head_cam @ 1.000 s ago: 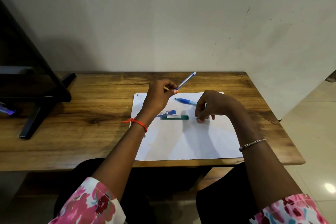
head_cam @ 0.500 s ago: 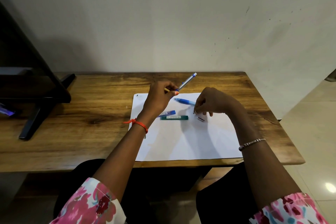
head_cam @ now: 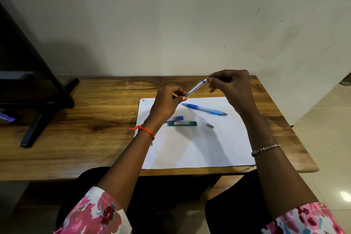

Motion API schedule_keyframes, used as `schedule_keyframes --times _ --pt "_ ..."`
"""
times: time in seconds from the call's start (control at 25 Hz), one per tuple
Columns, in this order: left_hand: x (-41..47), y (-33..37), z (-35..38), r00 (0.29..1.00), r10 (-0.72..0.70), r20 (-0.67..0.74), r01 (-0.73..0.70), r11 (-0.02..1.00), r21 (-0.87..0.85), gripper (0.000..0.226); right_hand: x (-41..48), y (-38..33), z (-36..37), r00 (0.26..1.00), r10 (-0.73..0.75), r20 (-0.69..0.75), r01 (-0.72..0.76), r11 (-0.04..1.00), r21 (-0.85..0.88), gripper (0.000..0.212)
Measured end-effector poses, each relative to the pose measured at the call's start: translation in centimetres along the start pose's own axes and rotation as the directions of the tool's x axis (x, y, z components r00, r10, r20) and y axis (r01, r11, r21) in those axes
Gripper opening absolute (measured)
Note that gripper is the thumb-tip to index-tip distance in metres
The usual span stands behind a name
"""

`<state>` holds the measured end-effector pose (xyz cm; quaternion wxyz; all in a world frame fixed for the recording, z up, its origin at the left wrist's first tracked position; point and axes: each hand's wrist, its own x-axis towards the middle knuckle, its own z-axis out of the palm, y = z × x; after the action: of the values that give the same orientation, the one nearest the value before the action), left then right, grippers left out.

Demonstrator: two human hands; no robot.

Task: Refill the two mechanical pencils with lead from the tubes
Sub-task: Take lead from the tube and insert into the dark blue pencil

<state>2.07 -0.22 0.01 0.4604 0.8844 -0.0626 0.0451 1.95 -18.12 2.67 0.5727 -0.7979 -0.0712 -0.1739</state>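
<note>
My left hand (head_cam: 168, 101) grips the lower end of a silver and blue mechanical pencil (head_cam: 195, 87), held tilted above the desk. My right hand (head_cam: 230, 85) pinches the small white end piece at the pencil's top. A second, light blue pencil (head_cam: 205, 109) lies on the white paper sheet (head_cam: 199, 148). Two lead tubes lie side by side on the paper: a blue tube (head_cam: 175, 118), partly hidden by my left wrist, and a green tube (head_cam: 182, 123). A small metal cap (head_cam: 210, 125) rests on the paper to the right of the tubes.
The wooden desk (head_cam: 85, 119) stands against a plain wall. A black stand (head_cam: 38, 100) with a slanted leg occupies the desk's left side. The desk's right edge drops to a tiled floor (head_cam: 332, 129).
My right hand left the metal cap on the paper, rose and moved to the top end of the pencil in my left hand. The left hand stayed nearly still.
</note>
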Motion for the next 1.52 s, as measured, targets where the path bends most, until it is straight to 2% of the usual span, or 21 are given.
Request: schedule_keyframes --times 0.44,0.72,1.2,1.36,1.52 --pt "0.16 -0.24 -0.05 1.0 0.017 -0.004 -0.017 0.999 0.032 0.011 0.2 0.17 -0.24 0.999 0.006 0.033 -0.001 0.988 -0.157 0.009" --pt "0.21 -0.52 -0.13 0.998 0.058 -0.016 -0.056 0.994 0.094 0.009 0.11 0.43 -0.27 0.993 -0.044 0.114 0.071 0.965 -0.254 0.013" --pt "-0.13 -0.27 -0.3 0.993 0.12 -0.003 -0.119 0.982 0.145 0.011 0.23 0.85 -0.27 0.984 0.017 0.179 0.045 0.94 -0.338 0.013" --pt "-0.27 -0.3 -0.41 0.99 0.14 0.01 -0.14 0.978 0.157 0.012 0.17 0.78 -0.26 0.976 0.04 0.214 0.035 0.941 -0.338 0.012" --pt "-0.21 -0.16 -0.35 0.993 0.117 -0.01 -0.115 0.985 0.13 0.011 0.05 0.44 -0.79 0.981 0.112 0.161 -0.086 0.984 -0.159 0.02"
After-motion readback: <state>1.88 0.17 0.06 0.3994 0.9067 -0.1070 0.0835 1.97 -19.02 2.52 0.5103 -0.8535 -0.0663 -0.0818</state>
